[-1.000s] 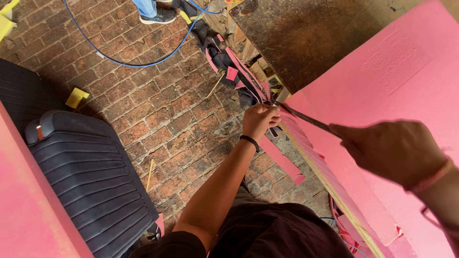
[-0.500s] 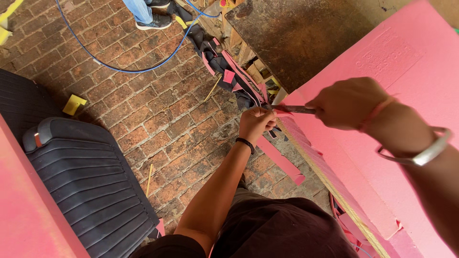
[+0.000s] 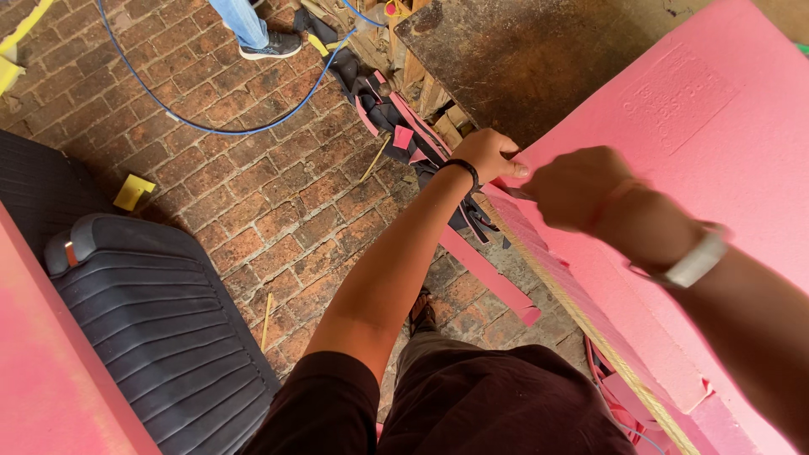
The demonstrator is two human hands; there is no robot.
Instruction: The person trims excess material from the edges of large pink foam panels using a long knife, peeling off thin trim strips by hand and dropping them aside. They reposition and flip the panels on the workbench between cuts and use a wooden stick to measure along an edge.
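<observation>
Below you the brick floor (image 3: pixel 253 185) fills most of the view. On your right, a big pink foam board (image 3: pixel 716 152) slopes from the top right corner down to the bottom edge, and its near long edge is trimmed with a tan strip (image 3: pixel 590 324) running along it. On your left, a ribbed black seat cushion (image 3: pixel 152 320) lies on the bricks, with another pink panel (image 3: pixel 50 371) cutting across the bottom left corner. At the top, a dark rusty metal table (image 3: pixel 522 59) stands at the board's far end.

Your left hand (image 3: pixel 489 156) is stretched out in front of you, fingers curled closed over the far corner of the foam board, right where the board meets the table. Your right hand (image 3: pixel 577 190) sits just beside it on the board's edge, closed into a fist around a thin dark blade (image 3: pixel 516 192) whose tip points at your left fingers; the hand is blurred, so you cannot tell what kind of tool it is.

A long pink strip (image 3: pixel 489 274) of offcut lies on the bricks under your left forearm, near a heap of black and pink scraps (image 3: pixel 396 118). A blue hose (image 3: pixel 211 126) loops across the floor at the top, where another person's shoe (image 3: pixel 270 46) stands. A small yellow block (image 3: pixel 133 192) lies beside the cushion.
</observation>
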